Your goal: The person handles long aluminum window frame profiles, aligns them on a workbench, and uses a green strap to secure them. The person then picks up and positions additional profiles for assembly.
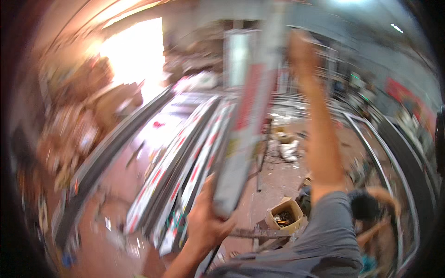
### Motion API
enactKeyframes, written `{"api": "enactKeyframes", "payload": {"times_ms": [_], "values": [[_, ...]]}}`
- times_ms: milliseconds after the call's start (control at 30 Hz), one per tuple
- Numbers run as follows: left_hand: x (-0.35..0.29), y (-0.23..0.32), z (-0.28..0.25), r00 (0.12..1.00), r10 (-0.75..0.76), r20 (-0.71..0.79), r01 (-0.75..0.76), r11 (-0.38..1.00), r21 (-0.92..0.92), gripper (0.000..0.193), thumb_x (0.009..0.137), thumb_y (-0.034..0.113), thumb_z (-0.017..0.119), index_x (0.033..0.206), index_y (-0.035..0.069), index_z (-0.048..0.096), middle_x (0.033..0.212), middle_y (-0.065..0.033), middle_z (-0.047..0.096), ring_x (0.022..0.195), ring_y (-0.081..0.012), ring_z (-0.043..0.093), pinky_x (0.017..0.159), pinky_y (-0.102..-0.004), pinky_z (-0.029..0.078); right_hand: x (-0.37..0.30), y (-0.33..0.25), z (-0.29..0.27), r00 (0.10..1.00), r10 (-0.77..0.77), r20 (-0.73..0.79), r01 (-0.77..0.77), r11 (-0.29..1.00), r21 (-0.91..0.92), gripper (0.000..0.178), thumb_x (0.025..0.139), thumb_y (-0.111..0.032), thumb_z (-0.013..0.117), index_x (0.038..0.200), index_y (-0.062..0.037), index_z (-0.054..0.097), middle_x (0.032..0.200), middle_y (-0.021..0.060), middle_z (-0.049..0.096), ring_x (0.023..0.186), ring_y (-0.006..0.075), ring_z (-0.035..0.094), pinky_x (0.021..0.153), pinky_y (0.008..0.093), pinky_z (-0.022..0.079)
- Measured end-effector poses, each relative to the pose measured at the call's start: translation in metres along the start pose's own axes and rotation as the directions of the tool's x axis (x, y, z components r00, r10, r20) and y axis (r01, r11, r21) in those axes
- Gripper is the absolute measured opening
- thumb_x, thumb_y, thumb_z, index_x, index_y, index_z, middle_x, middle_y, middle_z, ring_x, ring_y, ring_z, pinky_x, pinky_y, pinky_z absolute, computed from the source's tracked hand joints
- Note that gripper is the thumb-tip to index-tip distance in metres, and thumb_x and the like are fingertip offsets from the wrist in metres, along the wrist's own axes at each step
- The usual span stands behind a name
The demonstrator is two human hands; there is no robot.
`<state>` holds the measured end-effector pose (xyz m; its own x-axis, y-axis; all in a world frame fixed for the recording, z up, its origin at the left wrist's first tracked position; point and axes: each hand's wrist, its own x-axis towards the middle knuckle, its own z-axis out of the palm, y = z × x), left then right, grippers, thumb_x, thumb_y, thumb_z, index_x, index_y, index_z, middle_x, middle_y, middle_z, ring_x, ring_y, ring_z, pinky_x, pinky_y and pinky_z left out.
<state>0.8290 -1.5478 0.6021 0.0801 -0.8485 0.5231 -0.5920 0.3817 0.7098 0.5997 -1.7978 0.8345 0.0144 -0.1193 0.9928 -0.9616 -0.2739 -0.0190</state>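
Note:
A long, flat grey profile bar (252,118) with a red and white strip along it stands tilted up in front of me, blurred by motion. My left hand (206,227) is closed around its lower end, thumb pointing right. My right arm reaches far up, and my right hand (302,48) is beside the bar's upper part. Motion smears its fingers, so whether it touches the bar is unclear. The bar's top runs out of the picture. To the left, several similar profiles (174,160) with red and white film lie side by side.
An open cardboard box (283,214) with small parts stands on the brown floor. At the lower right, close to my right sleeve, another person's arm (378,229) is partly visible. Pale metal frames (380,139) lie on the right. Brown cartons (74,125) pile up at the left.

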Motion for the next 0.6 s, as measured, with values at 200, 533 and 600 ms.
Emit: {"api": "enactKeyframes", "payload": {"times_ms": [200,533,600], "values": [[-0.059,-0.06,0.068,0.994,0.081,0.07,-0.073,0.991,-0.109,0.092,0.07,0.042,0.085,0.147,0.01,0.046,0.1,-0.019,0.063,0.089,-0.0384,0.067,0.073,-0.0495,0.053,-0.218,-0.028,-0.123,0.977,-0.209,-0.028,0.209,0.941,0.267,0.033,0.101,-0.036,0.057,0.093,-0.0038,0.062,0.085,0.0167,0.071,0.08,0.0397,0.072,0.072,0.0494,0.056],[-0.125,-0.096,0.044,0.991,0.006,-0.132,-0.005,1.0,0.006,0.077,0.059,0.035,0.086,0.126,0.01,0.058,0.088,-0.0139,0.064,0.08,-0.0345,0.069,0.068,-0.0466,0.054,-0.431,-0.075,-0.155,0.709,-0.217,0.671,-0.206,0.846,0.492,0.034,0.101,-0.037,0.057,0.098,-0.0038,0.061,0.089,0.0162,0.07,0.085,0.0389,0.069,0.076,0.0493,0.054],[-0.121,-0.094,0.037,0.998,-0.02,-0.059,0.019,1.0,-0.016,0.07,0.061,0.031,0.083,0.124,0.011,0.06,0.086,-0.0159,0.067,0.077,-0.0369,0.071,0.066,-0.0484,0.056,-0.428,-0.07,-0.153,0.7,-0.193,0.687,-0.228,0.852,0.472,0.034,0.1,-0.038,0.057,0.099,-0.0038,0.06,0.09,0.016,0.069,0.086,0.0387,0.069,0.077,0.0493,0.054]]}}
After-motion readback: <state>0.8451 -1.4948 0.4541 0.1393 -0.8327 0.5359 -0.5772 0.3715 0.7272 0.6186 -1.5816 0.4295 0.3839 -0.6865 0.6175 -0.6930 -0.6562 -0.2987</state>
